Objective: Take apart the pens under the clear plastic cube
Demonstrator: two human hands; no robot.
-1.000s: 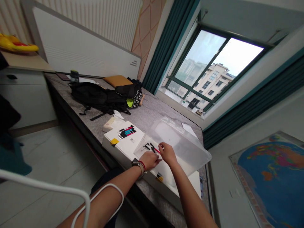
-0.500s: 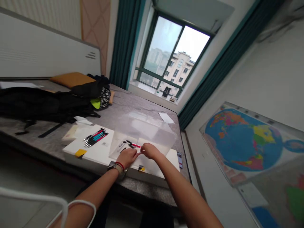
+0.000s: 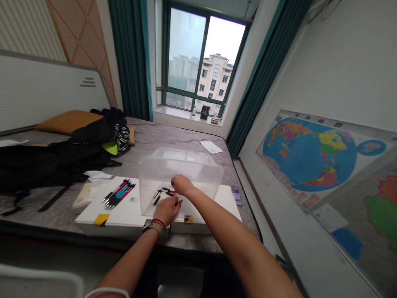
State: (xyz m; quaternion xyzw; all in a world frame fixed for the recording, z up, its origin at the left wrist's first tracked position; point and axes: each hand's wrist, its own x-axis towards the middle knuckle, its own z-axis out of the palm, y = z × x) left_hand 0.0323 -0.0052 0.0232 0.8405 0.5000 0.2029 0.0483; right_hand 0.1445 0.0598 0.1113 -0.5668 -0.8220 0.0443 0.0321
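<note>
Closest in, the person's left hand [image 3: 166,210] hangs low with its fingers curled, a wristwatch [image 3: 151,226] and a red string bracelet [image 3: 159,222] on the wrist; whether that grip is clenched on anything, I can't tell. The right hand [image 3: 182,185] sits just above it, knuckles up, right beside a red-and-black pen [image 3: 171,191], and its grip is hidden, so held or released can't be told. Around both hands stands a clear plastic box [image 3: 180,163] on a flat white box [image 3: 124,215], with small black pen parts [image 3: 157,198] close by. Just left of it, on the same white box, lies a bundle of pens [image 3: 119,194] with pink and teal barrels. Beyond, the grey bench [image 3: 173,132] carries a black backpack [image 3: 37,169], an orange cushion [image 3: 66,122] and a sheet of paper [image 3: 211,146]. Farther off are a world map [image 3: 307,153] on the right wall and a green-framed window [image 3: 201,62].
</note>
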